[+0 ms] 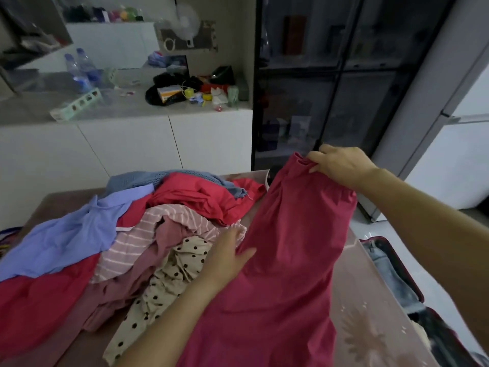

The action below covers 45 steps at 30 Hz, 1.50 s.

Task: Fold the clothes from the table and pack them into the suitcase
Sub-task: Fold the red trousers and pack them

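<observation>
- The folding step was in hand: one dark pink garment [285,260] had been picked out and lay long-ways across the right part of the surface [370,327], its far end lifted.
- The right hand [341,166] held that far end up above the far edge of the surface, its fingers [317,157] curled round a bunched hem or waistband.
- The left hand [227,258] lay flat at the garment's left edge about halfway down. Its fingers [230,235] were straight and gripped nothing, and the thumb rested on the pink cloth, as if to pin or smooth it.
- The pile of clothes [148,234] waited unfolded just beside it on the left: a blue shirt [66,234], a striped top [137,239], a spotted piece [169,282] and a red one [201,197], all tangled together.
- The suitcase [381,240] stood open on the floor by the right side of the surface. Something pale blue appeared to be inside, though little of it could be seen.
- Judged from this, most of the job remained.
- The next move probably called for bringing the raised end down toward the near end, using the left hand's line as the crease. The cloth would need to be kept taut so it did not wrinkle or drag the pile along.
</observation>
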Each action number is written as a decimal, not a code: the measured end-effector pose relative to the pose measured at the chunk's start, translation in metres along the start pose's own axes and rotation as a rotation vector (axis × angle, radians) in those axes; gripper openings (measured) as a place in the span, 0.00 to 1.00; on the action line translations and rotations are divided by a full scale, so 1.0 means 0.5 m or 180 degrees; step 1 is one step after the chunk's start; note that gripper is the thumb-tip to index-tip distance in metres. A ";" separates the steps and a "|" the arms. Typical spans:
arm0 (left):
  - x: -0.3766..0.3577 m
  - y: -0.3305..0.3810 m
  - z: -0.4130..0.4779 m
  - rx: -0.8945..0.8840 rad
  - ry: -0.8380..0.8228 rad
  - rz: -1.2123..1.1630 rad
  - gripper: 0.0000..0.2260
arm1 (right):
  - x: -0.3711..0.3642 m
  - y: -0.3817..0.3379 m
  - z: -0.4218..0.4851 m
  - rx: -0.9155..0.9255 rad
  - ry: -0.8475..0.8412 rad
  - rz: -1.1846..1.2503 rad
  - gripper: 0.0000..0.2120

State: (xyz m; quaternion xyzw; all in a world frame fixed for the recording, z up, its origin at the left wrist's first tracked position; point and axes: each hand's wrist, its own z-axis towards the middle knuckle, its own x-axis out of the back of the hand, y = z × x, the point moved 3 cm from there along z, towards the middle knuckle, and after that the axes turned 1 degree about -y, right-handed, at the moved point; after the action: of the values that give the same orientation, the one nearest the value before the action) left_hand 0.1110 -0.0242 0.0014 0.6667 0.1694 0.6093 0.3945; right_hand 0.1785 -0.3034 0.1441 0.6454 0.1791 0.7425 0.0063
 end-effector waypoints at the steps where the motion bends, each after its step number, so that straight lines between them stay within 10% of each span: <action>1: 0.000 0.036 0.048 -0.0087 0.0055 -0.0178 0.27 | -0.007 -0.003 0.006 0.0042 -0.0026 0.0026 0.18; 6: 0.007 0.201 0.236 -0.0529 -0.0073 -0.0366 0.41 | -0.039 -0.049 0.019 0.0361 -0.0041 0.0321 0.21; 10: 0.000 0.209 0.303 -0.0589 -0.0623 -0.0207 0.15 | -0.060 -0.064 0.012 0.0484 0.0114 0.0609 0.26; 16: 0.008 0.153 0.343 -0.0744 -0.0885 0.0168 0.10 | -0.156 0.009 -0.027 -0.0535 -0.0960 0.1376 0.19; 20: -0.009 0.147 0.374 -0.0858 -0.0869 0.0985 0.12 | -0.206 0.051 -0.025 -0.1461 -0.0302 0.2956 0.13; 24: -0.047 0.162 0.393 -0.1006 -0.0290 0.2277 0.12 | -0.257 0.040 -0.027 -0.1807 -0.0043 0.2588 0.17; 34: -0.108 0.013 0.158 -0.2514 -0.0702 0.2723 0.16 | -0.353 -0.148 -0.231 -0.0498 0.0643 0.1243 0.14; 40: -0.144 -0.078 0.075 -0.2635 -0.1506 0.2945 0.16 | -0.412 -0.243 -0.294 0.0122 0.0015 0.1113 0.24; 45: -0.125 -0.041 0.161 -0.2083 -0.0822 0.1874 0.14 | -0.384 -0.190 -0.276 -0.0556 0.0381 0.2108 0.21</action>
State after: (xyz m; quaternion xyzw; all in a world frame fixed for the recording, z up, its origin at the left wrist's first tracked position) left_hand 0.1800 -0.0810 -0.0516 0.5973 -0.2791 0.6288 0.4123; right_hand 0.0568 -0.2963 -0.0796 0.6208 -0.1042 0.7534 -0.1903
